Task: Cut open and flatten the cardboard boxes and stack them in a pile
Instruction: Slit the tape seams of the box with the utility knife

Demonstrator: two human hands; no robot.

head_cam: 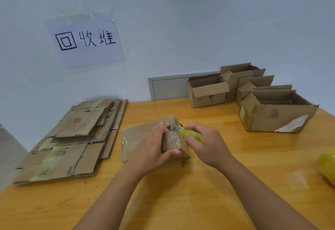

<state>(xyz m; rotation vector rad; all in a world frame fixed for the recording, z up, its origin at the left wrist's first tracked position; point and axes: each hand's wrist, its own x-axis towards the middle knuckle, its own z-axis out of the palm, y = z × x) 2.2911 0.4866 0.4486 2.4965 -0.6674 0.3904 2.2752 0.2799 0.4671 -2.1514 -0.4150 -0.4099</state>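
**A:** What do I have in front of me?

**B:** I see a small taped cardboard box [172, 137] at mid-table, partly collapsed, with one flap lying flat on the wooden table [181, 202] to its left. My left hand [150, 150] grips the box, fingers curled over its top edge and the thumb under its near corner. My right hand [204, 144] is wrapped round a yellow-green utility knife [190, 133], whose tip touches the box's upper right edge.

**A:** And the finished ones?

**B:** The pile of flattened boxes [72, 139] lies at the table's left edge, well apart from my hands, several sheets deep and streaked with tape. Above it, a paper sign [85, 38] with handwritten characters is taped to the wall.

**A:** What stands uncut?

**B:** A cluster of open boxes [253, 101] stands at the far right corner, flaps up, touching one another. A yellow object [328, 164] sits at the right border; I cannot tell what it is.
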